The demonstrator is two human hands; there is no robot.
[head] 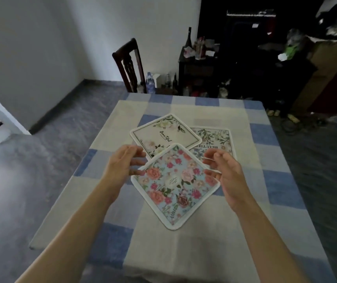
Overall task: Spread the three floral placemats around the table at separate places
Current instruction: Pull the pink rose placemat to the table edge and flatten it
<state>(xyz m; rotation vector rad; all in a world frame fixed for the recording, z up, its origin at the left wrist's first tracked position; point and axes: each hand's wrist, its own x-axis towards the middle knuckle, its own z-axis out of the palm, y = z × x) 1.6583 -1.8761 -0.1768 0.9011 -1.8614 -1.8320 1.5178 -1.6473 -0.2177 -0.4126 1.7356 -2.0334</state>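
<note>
Three floral placemats lie overlapping in the middle of the table. Nearest me is the pink-rose placemat (175, 184), turned like a diamond on top of the other two. Behind it lie a white placemat with script lettering (164, 133) and a green-leaf placemat (214, 139). My left hand (122, 163) hovers at the pink-rose placemat's left corner, fingers spread, the lowest fingertip touching the edge. My right hand (225, 174) is at its right corner, fingers apart and blurred. Neither hand shows a closed grip.
The table wears a blue and cream checked cloth (184, 252). A dark wooden chair (130, 64) stands at the far side. Bottles (150, 82) and a cluttered dark cabinet (200, 64) sit beyond it. Grey floor lies to the left and right.
</note>
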